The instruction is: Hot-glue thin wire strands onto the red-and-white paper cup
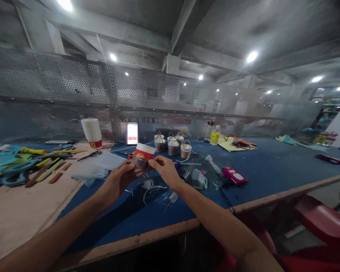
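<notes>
Nearest, a paper cup (142, 156) is gripped above the blue table (272, 170) by the closed fingers of the left hand (121, 178) and right hand (166, 170). Loose wires (161, 192) below could be snagged; farther off, small baskets (172, 145) are seen.

You've got a paper cup (143, 153) in your fingers (136, 166), red band with a yellow mark under a white rim, and a brownish speckled wrap around its lower part. Under it runs the deep blue table (272, 170), edged in pale brown wood. There's a magenta-pink box (234, 176) with white patches to your right. Behind the cup, 4 little buckets (172, 145), white above, grey-brown below. A white cup stack (92, 132) shows a red base. Far left, teal, yellow and orange strips (28, 164). Behind them all, a grey mesh screen (59, 90), dotted with holes.
</notes>
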Demonstrator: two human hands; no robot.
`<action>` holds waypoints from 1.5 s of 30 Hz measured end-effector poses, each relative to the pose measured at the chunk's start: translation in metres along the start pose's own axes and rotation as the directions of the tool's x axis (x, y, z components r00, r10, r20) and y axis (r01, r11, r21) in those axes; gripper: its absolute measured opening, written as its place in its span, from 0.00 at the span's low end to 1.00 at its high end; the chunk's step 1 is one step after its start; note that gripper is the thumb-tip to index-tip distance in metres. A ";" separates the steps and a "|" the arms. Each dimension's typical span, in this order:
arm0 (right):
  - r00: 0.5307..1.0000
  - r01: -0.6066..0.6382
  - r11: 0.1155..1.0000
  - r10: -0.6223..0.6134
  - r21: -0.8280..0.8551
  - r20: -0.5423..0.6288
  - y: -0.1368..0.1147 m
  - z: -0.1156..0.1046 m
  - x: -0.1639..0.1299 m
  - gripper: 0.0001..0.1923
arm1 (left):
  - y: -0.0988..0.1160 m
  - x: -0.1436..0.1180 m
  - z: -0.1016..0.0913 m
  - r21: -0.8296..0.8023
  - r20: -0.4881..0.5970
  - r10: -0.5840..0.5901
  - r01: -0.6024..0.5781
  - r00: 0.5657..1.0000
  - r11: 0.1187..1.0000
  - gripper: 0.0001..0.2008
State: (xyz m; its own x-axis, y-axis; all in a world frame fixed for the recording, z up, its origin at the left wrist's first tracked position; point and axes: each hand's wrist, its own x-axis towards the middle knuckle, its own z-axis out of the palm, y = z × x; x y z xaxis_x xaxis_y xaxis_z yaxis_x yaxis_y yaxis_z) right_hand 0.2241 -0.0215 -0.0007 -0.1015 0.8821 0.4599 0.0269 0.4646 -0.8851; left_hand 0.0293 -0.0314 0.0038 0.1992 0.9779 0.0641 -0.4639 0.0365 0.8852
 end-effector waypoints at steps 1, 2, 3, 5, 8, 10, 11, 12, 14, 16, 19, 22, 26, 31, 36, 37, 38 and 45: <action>1.000 0.009 1.000 -0.009 -0.017 -0.001 0.000 0.000 0.000 0.19 | -0.001 0.000 0.000 0.010 0.013 0.002 -0.002 1.000 1.000 0.12; 1.000 0.017 0.999 -0.017 -0.029 0.001 -0.001 0.000 -0.001 0.19 | -0.002 0.001 0.000 0.027 0.033 0.008 -0.009 0.999 1.000 0.12; 1.000 0.026 0.999 -0.026 -0.035 0.005 -0.001 0.000 -0.001 0.18 | -0.003 0.001 0.000 0.046 0.049 0.017 -0.019 0.999 0.999 0.13; 0.999 0.036 0.999 -0.036 -0.041 0.015 -0.001 0.001 -0.002 0.16 | -0.005 0.002 0.001 0.086 0.034 0.037 -0.040 0.999 0.995 0.15; 0.999 0.033 0.998 -0.032 -0.051 0.028 -0.001 0.002 -0.003 0.14 | -0.006 0.002 0.003 0.124 -0.014 0.060 -0.057 0.998 0.991 0.15; 0.999 0.029 0.998 -0.027 -0.051 0.033 0.000 0.003 -0.003 0.13 | -0.006 0.001 0.004 0.117 -0.004 0.049 -0.048 0.999 0.992 0.14; 0.999 0.028 0.999 -0.026 -0.045 0.035 0.000 0.003 -0.003 0.13 | -0.006 0.001 0.004 0.110 0.010 0.041 -0.042 0.999 0.993 0.14; 0.999 0.027 0.999 -0.026 -0.035 0.036 0.000 0.003 -0.003 0.13 | -0.005 0.001 0.004 0.106 0.025 0.034 -0.036 0.999 0.994 0.14; 0.999 0.027 0.999 -0.027 -0.017 0.039 0.000 0.003 -0.003 0.12 | -0.005 0.000 0.003 0.099 0.046 0.018 -0.023 0.999 0.995 0.14; 0.999 0.028 1.000 -0.028 -0.005 0.043 -0.001 0.003 -0.003 0.12 | -0.004 0.000 0.002 0.093 0.053 0.008 -0.013 0.999 0.996 0.14; 0.999 0.031 1.000 -0.031 -0.002 0.041 -0.003 0.003 -0.003 0.12 | -0.004 -0.001 0.003 0.082 0.067 -0.001 -0.005 0.998 0.997 0.14; 0.999 0.035 0.999 -0.034 -0.001 0.034 -0.005 0.003 -0.003 0.14 | -0.004 -0.001 0.003 0.089 0.094 -0.001 -0.008 0.996 0.996 0.14; 0.999 0.023 1.000 -0.024 0.014 0.031 -0.006 0.002 -0.003 0.15 | -0.002 -0.003 0.003 0.082 0.124 -0.023 0.013 0.992 0.997 0.13; 1.000 0.011 1.000 -0.012 0.009 0.011 -0.005 0.001 -0.003 0.16 | -0.001 -0.004 0.003 0.064 0.155 -0.052 0.042 0.987 0.997 0.13; 1.000 -0.008 1.000 0.008 0.014 0.001 -0.005 0.001 -0.002 0.17 | -0.003 -0.002 -0.001 0.053 0.173 -0.074 0.066 0.982 0.996 0.16; 1.000 -0.010 1.000 0.011 0.016 -0.002 -0.004 0.001 -0.002 0.17 | -0.004 -0.001 -0.002 0.049 0.178 -0.080 0.072 0.981 0.996 0.17; 1.000 -0.014 1.000 0.014 0.020 -0.004 -0.004 0.001 -0.002 0.17 | -0.004 -0.001 -0.003 0.044 0.187 -0.086 0.079 0.979 0.996 0.17; 0.999 -0.042 0.999 0.042 0.010 -0.007 -0.002 0.000 0.000 0.19 | -0.003 -0.002 -0.003 0.034 0.218 -0.129 0.124 0.967 0.992 0.20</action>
State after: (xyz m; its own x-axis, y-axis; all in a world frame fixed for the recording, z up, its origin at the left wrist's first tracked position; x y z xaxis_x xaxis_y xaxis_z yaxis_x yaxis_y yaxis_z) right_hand 0.2244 -0.0228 0.0006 -0.0935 0.9016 0.4224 0.0210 0.4260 -0.9045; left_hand 0.0278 -0.0330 -0.0005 0.4404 0.8965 0.0484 -0.4058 0.1507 0.9014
